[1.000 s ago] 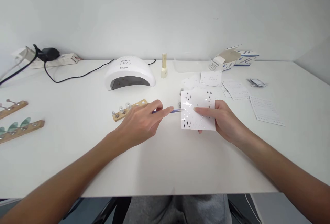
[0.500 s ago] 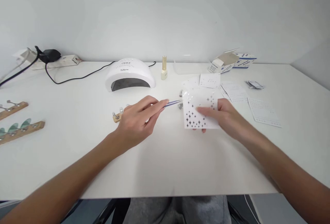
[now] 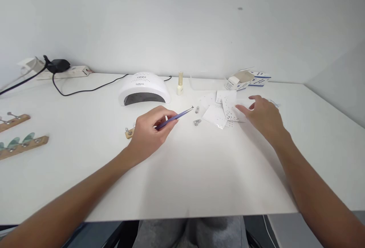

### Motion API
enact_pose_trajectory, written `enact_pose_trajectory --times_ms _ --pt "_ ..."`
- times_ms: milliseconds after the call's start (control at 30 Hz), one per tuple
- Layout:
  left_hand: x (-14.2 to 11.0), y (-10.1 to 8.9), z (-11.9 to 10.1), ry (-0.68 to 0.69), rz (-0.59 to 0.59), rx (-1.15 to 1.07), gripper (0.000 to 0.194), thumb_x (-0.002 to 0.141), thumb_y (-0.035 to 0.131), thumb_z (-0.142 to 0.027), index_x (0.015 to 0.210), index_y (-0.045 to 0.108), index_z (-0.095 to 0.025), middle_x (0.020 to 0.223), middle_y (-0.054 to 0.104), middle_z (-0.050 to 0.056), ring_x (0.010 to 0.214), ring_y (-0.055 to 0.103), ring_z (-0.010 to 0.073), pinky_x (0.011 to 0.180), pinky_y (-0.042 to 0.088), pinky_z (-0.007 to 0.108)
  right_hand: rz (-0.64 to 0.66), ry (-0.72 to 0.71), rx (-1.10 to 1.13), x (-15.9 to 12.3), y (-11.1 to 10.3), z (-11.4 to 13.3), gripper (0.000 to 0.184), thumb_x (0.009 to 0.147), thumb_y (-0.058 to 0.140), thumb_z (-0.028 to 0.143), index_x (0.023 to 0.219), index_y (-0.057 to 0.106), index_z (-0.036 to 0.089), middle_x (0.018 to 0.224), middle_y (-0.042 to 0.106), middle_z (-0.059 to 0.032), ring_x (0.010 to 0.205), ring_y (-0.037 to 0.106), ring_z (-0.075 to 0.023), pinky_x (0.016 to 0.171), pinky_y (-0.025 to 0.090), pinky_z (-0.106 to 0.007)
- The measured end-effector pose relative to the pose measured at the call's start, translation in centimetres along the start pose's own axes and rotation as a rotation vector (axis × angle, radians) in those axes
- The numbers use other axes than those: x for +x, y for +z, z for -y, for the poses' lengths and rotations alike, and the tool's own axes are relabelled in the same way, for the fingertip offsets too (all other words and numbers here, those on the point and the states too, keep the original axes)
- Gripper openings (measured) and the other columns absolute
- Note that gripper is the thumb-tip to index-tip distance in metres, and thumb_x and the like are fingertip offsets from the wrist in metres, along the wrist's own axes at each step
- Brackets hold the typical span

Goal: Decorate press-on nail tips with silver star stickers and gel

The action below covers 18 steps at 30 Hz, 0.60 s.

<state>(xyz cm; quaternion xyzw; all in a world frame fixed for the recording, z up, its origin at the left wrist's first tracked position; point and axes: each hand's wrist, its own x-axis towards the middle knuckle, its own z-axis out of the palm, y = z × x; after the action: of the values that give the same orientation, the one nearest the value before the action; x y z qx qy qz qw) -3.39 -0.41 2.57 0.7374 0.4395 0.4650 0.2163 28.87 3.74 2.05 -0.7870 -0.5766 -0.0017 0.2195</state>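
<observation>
My left hand (image 3: 154, 130) pinches blue-purple tweezers (image 3: 175, 118), their tips pointing right with a small dark sticker (image 3: 192, 107) at the end. Close to the tips, two small silvery clips (image 3: 197, 122) lie on the white table. My right hand (image 3: 262, 116) is over the right side of a loose pile of sheets, thumb and fingers apart, holding nothing. One sticker sheet (image 3: 231, 108) with dark marks lies on the pile just left of my right thumb. A white sheet (image 3: 214, 116) lies beside it. Behind my left hand a short wooden strip (image 3: 129, 132) with metal stands is partly hidden.
A white nail lamp (image 3: 144, 87) stands at the back, its black cord running left to a power strip. Right of it is a nail polish bottle (image 3: 180, 84). An opened box (image 3: 239, 79) sits at back right. Wooden strips (image 3: 24, 147) with greenish nail tips lie far left.
My right hand has let go of the sticker sheet, which now lies on the pile, and has moved right and away. The tweezers have come clear of the sheet with a small piece at their tips.
</observation>
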Motion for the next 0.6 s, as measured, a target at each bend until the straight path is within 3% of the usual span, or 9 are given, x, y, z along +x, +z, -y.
enact_pose_trajectory --times_ms 67,167,267,433,600 --pt "0.1 0.0 0.1 -0.02 -0.001 -0.013 0.005 0.082 0.061 -0.021 0.082 0.066 -0.019 0.074 0.056 0.0 0.058 0.042 0.0068 0.051 0.035 0.022 -0.022 -0.128 0.144 -1.2 -0.2 1.3 0.039 0.079 0.06 0.048 0.106 0.061 0.02 0.087 0.065 -0.0086 0.08 0.057 -0.0254 0.072 0.042 -0.04" --pt "0.2 -0.1 0.3 -0.035 0.0 -0.023 0.006 0.082 0.061 -0.021 0.082 0.066 -0.018 0.072 0.055 -0.001 0.057 0.041 0.0064 0.05 0.034 0.021 0.252 -0.196 0.447 -3.8 0.4 3.9 0.027 0.075 0.066 0.045 0.089 0.067 0.022 0.081 0.065 -0.0042 0.068 0.055 -0.0182 0.065 0.043 -0.034" --pt "0.2 -0.3 0.3 -0.032 -0.013 -0.033 0.007 0.082 0.06 -0.021 0.083 0.066 -0.018 0.071 0.055 -0.001 0.057 0.042 0.0064 0.05 0.034 0.02 0.368 -0.178 0.529 -6.1 2.0 6.1 0.03 0.07 0.071 0.045 0.091 0.069 0.023 0.085 0.066 -0.0033 0.065 0.051 -0.0167 0.063 0.042 -0.033" --pt "0.0 -0.4 0.1 0.003 -0.022 -0.064 0.008 0.083 0.059 -0.02 0.084 0.067 -0.018 0.07 0.056 0.0 0.057 0.043 0.007 0.051 0.035 0.02 0.34 -0.195 0.491 -7.0 4.4 7.5 0.031 0.07 0.069 0.047 0.092 0.07 0.025 0.093 0.065 -0.0042 0.081 0.051 -0.0221 0.072 0.04 -0.037" --pt "-0.3 -0.2 0.1 0.02 0.004 -0.076 0.009 0.084 0.059 -0.021 0.085 0.067 -0.018 0.074 0.059 0.002 0.061 0.046 0.0083 0.052 0.038 0.021 0.36 -0.185 0.508 -6.4 4.8 8.2 0.027 0.069 0.068 0.048 0.086 0.072 0.027 0.092 0.065 -0.0038 0.089 0.05 -0.0249 0.075 0.038 -0.038"
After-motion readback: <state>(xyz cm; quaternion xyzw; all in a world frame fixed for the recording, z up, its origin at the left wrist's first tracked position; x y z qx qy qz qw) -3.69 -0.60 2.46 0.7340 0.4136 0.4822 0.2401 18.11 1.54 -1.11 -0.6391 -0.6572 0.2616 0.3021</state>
